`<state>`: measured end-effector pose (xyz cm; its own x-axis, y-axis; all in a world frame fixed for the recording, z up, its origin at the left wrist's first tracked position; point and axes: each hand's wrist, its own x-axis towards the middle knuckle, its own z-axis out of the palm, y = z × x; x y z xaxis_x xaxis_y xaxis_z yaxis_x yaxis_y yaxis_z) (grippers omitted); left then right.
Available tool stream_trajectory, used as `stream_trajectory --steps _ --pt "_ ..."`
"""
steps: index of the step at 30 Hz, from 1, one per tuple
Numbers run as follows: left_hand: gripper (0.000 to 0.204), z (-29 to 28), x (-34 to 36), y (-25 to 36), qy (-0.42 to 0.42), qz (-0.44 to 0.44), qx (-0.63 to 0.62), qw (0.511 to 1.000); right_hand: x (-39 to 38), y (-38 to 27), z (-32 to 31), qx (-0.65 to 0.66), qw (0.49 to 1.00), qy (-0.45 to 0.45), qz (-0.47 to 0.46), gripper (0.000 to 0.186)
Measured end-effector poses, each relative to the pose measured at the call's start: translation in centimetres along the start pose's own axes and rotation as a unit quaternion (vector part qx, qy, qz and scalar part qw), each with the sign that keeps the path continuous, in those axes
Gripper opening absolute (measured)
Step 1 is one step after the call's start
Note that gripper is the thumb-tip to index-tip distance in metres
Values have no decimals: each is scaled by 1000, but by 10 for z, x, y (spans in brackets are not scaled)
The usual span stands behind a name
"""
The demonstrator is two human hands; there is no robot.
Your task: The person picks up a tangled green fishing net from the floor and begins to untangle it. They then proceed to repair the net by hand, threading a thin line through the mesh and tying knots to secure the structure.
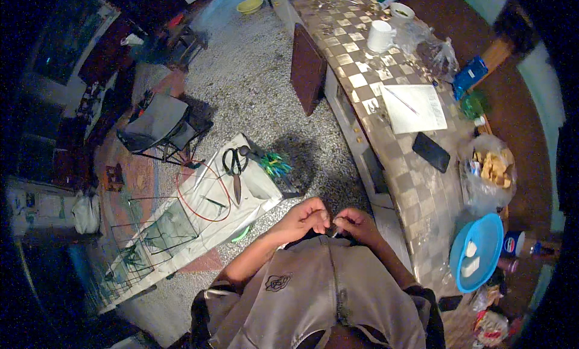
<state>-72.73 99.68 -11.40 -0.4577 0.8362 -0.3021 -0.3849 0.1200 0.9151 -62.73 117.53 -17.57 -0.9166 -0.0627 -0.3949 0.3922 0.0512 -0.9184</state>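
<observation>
My left hand (pixel 307 219) and my right hand (pixel 356 223) meet at the top of the zipped front of my grey-brown garment (pixel 301 289). The fingers of both are pinched close together around something small by the zip, too small to make out. Ahead and left of them, a white-topped bench (pixel 199 228) bears large black-handled shears (pixel 236 189), a loop of red wire (pixel 181 198), green-handled pliers (pixel 271 165) and several thin wire frames (pixel 132 240).
The checkered counter (pixel 386 168) on my right holds a phone (pixel 430 152), paper with a pen (pixel 422 108), a white mug (pixel 380 35), bags and a blue basin (pixel 482 228). A grey chair (pixel 154 123) and dark brown board (pixel 306 69) stand ahead on the speckled floor (pixel 247 84).
</observation>
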Motion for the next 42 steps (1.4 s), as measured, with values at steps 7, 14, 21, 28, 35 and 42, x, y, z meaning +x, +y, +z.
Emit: stream_trajectory --steps 7,14,21,28,35,42 --pt "10 -38 -14 15 136 26 9 990 69 -33 -12 -24 990 -136 -27 16" --pt "20 -63 -8 20 225 36 106 968 161 -27 -38 -70 983 -172 -10 16" --pt "26 -111 0 -3 239 -101 131 957 282 90 -141 -217 967 -134 -23 24" --pt "32 -105 24 -21 297 -106 153 936 374 86 -173 -163 975 -118 91 23" --pt "26 -93 34 -20 379 -73 200 900 423 67 -139 -161 962 -183 119 21" --pt "30 -90 36 -1 430 -78 135 889 423 12 -101 -226 935 -263 69 26"
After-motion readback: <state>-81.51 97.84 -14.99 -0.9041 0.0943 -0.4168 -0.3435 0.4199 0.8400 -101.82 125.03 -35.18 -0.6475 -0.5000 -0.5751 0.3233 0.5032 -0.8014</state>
